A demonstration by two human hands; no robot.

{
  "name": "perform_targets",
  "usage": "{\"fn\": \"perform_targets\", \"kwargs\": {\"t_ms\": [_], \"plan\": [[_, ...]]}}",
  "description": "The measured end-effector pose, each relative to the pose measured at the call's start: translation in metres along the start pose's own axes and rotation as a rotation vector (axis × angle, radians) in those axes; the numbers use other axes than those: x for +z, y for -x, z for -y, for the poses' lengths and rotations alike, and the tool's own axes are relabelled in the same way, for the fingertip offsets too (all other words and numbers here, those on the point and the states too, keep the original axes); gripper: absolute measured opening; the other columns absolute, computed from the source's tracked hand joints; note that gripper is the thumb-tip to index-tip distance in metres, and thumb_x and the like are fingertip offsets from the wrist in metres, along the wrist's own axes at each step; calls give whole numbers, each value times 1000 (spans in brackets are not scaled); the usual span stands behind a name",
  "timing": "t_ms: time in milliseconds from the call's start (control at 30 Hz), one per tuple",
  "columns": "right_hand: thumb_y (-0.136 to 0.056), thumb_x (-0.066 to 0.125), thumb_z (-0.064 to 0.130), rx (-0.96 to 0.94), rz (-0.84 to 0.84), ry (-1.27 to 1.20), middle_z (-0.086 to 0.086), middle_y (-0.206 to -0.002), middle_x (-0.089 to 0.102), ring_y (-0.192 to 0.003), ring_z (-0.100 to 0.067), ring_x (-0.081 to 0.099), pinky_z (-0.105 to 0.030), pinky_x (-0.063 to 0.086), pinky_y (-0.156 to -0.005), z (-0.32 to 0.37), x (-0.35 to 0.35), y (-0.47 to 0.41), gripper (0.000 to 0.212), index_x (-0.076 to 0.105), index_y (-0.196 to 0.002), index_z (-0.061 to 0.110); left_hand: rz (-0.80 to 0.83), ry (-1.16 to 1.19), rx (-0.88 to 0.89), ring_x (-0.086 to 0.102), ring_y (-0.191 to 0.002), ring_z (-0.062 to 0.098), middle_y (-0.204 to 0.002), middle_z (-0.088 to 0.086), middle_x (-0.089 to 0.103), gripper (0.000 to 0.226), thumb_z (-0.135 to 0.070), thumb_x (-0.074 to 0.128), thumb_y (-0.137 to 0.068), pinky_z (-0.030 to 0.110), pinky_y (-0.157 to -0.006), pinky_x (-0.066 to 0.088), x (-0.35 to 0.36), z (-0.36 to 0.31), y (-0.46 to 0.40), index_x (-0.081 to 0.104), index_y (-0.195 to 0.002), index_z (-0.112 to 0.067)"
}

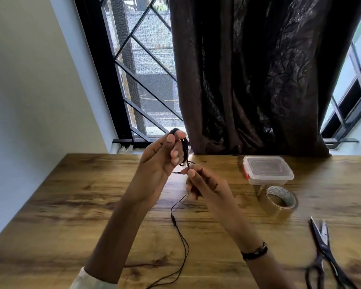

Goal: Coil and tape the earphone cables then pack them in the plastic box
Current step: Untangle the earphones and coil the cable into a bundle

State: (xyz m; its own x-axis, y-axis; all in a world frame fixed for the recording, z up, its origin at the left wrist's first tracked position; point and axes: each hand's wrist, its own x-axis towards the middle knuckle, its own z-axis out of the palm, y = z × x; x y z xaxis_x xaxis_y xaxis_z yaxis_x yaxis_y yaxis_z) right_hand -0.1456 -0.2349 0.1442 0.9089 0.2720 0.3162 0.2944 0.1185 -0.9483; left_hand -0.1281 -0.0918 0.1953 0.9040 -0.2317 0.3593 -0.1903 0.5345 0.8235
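Black earphone cable (176,224) coiled round left hand (161,157) fingers, right hand (202,182) fingers pinching its strand.

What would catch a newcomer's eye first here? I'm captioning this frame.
Two raised hands at centre: the left hand holds a black coil of earphone cable, the right hand pinches the strand below it. To the right on the wooden table lie a lidded plastic box, a tape roll and scissors.
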Motion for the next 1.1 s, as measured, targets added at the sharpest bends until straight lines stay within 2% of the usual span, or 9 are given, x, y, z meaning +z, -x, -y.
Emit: {"fn": "perform_targets", "kwargs": {"t_ms": [233, 367, 467, 567, 733, 800, 900, 1033, 1100], "plan": [[-98, 52, 34, -66, 21, 531, 17, -62, 56, -54, -2, 54, -11, 38, -51, 6, 5, 16, 18, 66, -95, 23, -113, -335, 146, 63, -77, 6, -77, -8, 67, 25, -10, 37, -99, 17, -76, 49, 0, 10, -2, 56, -115, -6], [-100, 44, 42, -134, 106, 919, 18, -85, 60, -70, -1, 56, -17, 45, -63, 29, -2, 19, 26, 64, -105, 25, -95, -591, 165, 68, -89, 12, -91, 2, 70, 28, -1, 31, -102, 21, -83, 50, -1, 14, 2, 51, -122, 0], [-99, 35, 44, -159, 173, 1058, 14, -93, 62, -76, -5, 58, -26, 50, -69, 55, -12, 17, 36, 63, -110, 24, -22, -722, 143, 67, -92, 13, -96, 9, 69, 29, 0, 32, -102, 22, -86, 50, -3, 15, 6, 49, -125, 2], [-94, 29, 47, -188, 227, 1114, 12, -91, 60, -77, -10, 58, -33, 51, -69, 79, -22, 12, 45, 63, -110, 23, 78, -773, 111, 65, -88, 4, -93, 1, 67, 29, 2, 35, -101, 14, -80, 47, -6, 14, 10, 51, -124, 3], [-97, 52, 30, -283, 312, 1079, 11, -90, 60, -81, -8, 60, -32, 51, -74, 102, -38, -7, 20, 70, -95, 21, 277, -631, -4, 58, -81, 4, -86, -7, 62, 24, 0, 32, -100, 15, -78, 44, -5, 10, 16, 54, -109, -2], [-97, 53, 27, -325, 338, 1091, 11, -89, 59, -79, -8, 59, -27, 49, -73, 108, -40, -16, 19, 70, -95, 18, 352, -596, -35, 57, -80, 6, -85, -6, 63, 25, -2, 30, -100, 17, -77, 43, -4, 8, 18, 54, -103, -6], [-95, 50, 28, -396, 350, 1127, 11, -88, 57, -77, -8, 57, -23, 43, -71, 116, -42, -26, 24, 71, -96, 16, 390, -563, -60, 54, -79, 10, -84, -3, 62, 32, -5, 27, -102, 19, -77, 42, -4, 5, 20, 56, -113, -6], [-96, 47, 29, -439, 323, 1161, 5, -93, 61, -88, -15, 58, -35, 41, -78, 119, -44, -31, 27, 72, -99, 18, 391, -487, -78, 50, -75, 12, -78, -7, 57, 38, -18, 25, -103, 19, -75, 41, -5, 2, 20, 57, -119, -4], [-96, 50, 24, -473, 313, 1124, -1, -91, 63, -86, -18, 59, -34, 40, -77, 117, -44, -31, 26, 73, -99, 14, 397, -438, -93, 48, -73, 12, -76, -6, 55, 39, -20, 26, -103, 19, -73, 40, -5, 1, 20, 57, -119, -4]]}}
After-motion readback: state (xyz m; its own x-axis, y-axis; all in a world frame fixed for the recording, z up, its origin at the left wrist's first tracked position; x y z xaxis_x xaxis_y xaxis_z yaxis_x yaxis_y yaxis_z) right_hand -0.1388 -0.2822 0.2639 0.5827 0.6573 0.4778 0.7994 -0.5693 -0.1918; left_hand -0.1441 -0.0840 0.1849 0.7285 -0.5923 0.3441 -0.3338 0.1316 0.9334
